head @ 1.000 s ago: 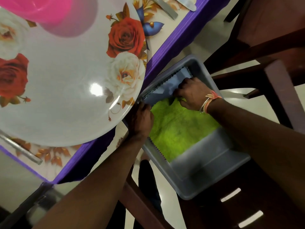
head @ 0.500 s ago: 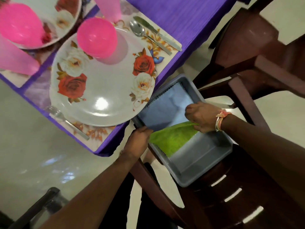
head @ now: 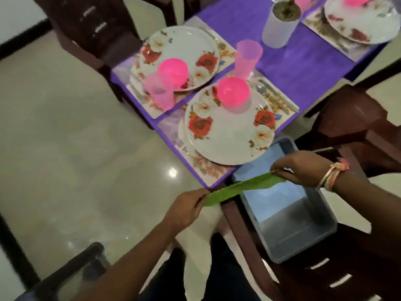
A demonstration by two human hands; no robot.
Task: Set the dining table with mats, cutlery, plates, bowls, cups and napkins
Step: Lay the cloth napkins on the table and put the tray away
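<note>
Pinching the napkin (head: 243,188) at opposite ends, the left hand (head: 185,210) and right hand (head: 301,168) held it stretched over the ten-o'clock corner of the bin (head: 303,240), just off the bench (head: 303,68) edge, at six o'clock from the nearest plate (head: 230,140).

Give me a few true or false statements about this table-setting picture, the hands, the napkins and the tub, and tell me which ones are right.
1. The left hand and the right hand each pinch an end of the green napkin. True.
2. The grey tub sits on the table. False: it sits on a chair beside the table.
3. A pink bowl stands on the nearest plate. True.
4. The tub has nothing in it. False: a blue napkin lies inside.
</note>
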